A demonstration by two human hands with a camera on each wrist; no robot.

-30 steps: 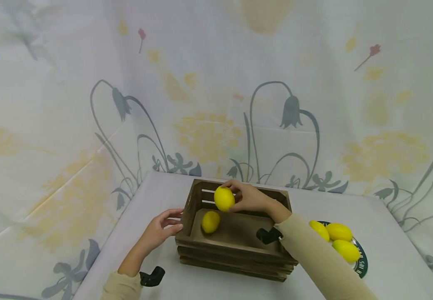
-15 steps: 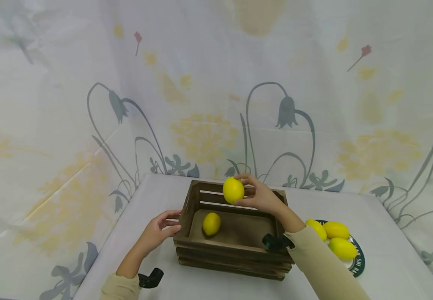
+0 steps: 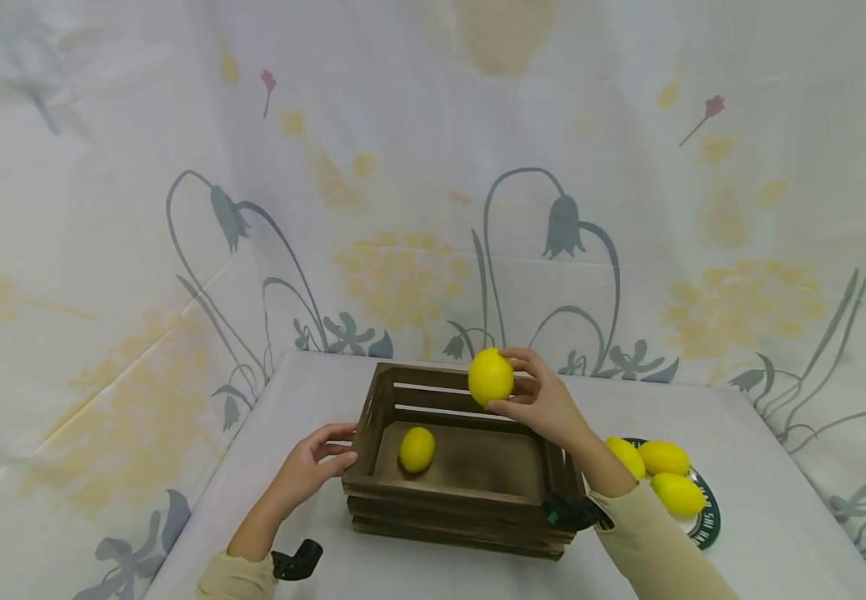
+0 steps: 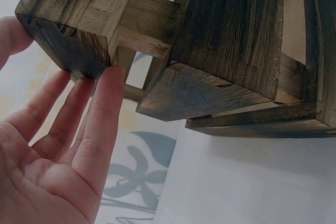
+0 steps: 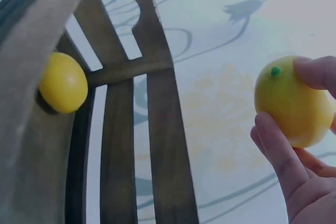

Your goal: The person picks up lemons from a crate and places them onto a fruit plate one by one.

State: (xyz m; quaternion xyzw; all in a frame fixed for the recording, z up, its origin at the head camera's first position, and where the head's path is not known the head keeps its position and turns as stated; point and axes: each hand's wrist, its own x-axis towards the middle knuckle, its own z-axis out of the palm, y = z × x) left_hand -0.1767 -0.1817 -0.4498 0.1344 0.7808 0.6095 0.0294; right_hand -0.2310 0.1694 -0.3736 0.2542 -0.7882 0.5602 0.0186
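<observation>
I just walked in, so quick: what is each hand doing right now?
Left hand: open, touching the crate.
Right hand: holding a lemon.

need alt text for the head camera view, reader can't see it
A person's right hand holds a lemon over a wooden crate while the left hand touches its left end. A second lemon lies inside; three more lemons show on a plate at right.
</observation>
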